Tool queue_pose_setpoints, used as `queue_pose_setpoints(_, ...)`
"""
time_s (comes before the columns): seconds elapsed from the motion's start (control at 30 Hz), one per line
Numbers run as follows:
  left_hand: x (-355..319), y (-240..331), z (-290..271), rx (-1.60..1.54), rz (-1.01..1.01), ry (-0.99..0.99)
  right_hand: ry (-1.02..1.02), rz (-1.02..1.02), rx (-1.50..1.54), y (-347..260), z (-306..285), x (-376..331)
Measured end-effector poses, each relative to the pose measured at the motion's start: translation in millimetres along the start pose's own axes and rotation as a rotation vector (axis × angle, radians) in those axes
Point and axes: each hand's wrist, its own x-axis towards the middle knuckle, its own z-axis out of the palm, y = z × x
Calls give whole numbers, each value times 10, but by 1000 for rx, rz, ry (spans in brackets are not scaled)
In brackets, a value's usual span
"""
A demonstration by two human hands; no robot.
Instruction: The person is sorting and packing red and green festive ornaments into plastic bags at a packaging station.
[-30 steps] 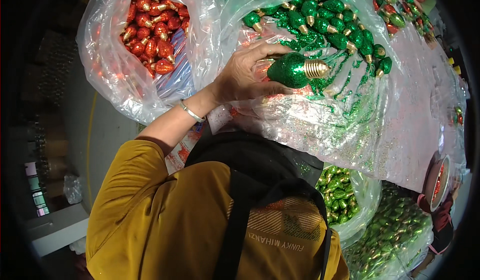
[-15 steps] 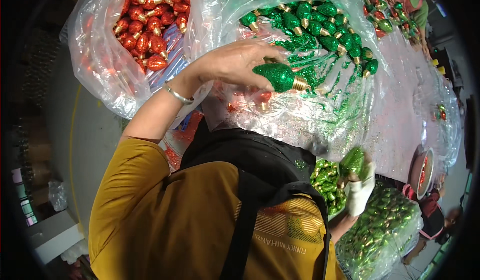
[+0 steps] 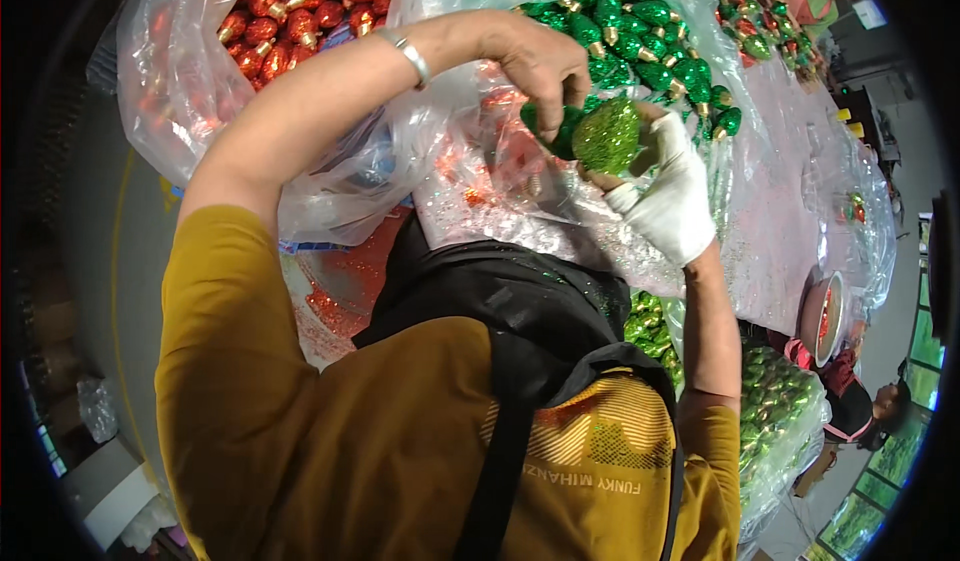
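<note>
At the frame's upper centre, the left hand (image 3: 545,59) pinches a dark green bulb (image 3: 562,139) in bent fingers, just beside a lime green bulb (image 3: 610,134) clasped in the gloved right hand's (image 3: 672,199) curled fingers, and knocking together might scratch either.

Work area: surrounding items.
At upper left we see red glitter bulbs (image 3: 300,6) with gold bases inside a clear plastic bag (image 3: 165,81). At upper right we identify a mixed heap of red and green ornaments (image 3: 755,29), near a person in a green top (image 3: 818,6). At right we locate a pale bowl (image 3: 811,313) with red contents and, below it, a person in dark red (image 3: 848,391) and windows (image 3: 860,521). At left we note a grey floor (image 3: 90,221) bearing a yellow line (image 3: 116,231).
</note>
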Motion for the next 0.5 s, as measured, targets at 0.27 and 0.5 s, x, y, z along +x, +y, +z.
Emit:
queue_pose_setpoints(0.27,41,-64,312,137,90,152,-102,-140,-365,65,30,-10)
queue_pose_setpoints(0.5,-190,-127,908,298,192,483,-292,-15,-584,-11,82,468)
